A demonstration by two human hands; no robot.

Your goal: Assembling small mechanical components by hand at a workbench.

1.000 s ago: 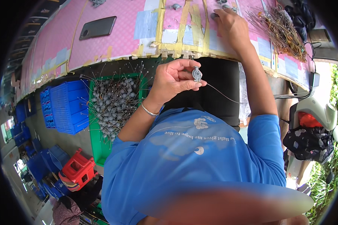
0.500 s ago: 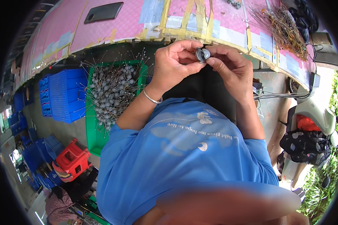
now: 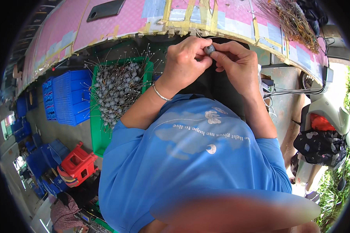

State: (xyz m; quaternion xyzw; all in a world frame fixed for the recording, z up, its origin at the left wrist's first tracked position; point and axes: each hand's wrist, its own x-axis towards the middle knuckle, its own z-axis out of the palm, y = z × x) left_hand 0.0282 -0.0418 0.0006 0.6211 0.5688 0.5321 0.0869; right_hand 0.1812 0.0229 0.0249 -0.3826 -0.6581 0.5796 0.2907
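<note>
A small grey ball (image 3: 209, 49) is held just off the table's near edge, pinched between both hands. My left hand (image 3: 184, 58), with a bracelet on the wrist, is closed, its thumb and forefinger meeting at the ball's left side. My right hand (image 3: 236, 64) grips the ball from the right with thumb and forefinger, the other fingers curled beneath. The fingers cover part of the ball. To the left, a green crate (image 3: 98, 141) holds a heap of similar grey balls (image 3: 114, 91) on thin pin-tipped wires.
A taped pink table (image 3: 134, 17) runs along the far side, bearing a dark phone (image 3: 105, 10) and a bundle of thin wires (image 3: 295, 23). Blue crates (image 3: 70, 97) and a red plastic stool-like piece (image 3: 77, 165) stand left. A scooter (image 3: 330, 112) is at right.
The ball has turned between my fingers, and the dark slot seen earlier no longer shows. My left hand has rolled over, bringing its back into view. My grip has shifted slightly toward the table.
</note>
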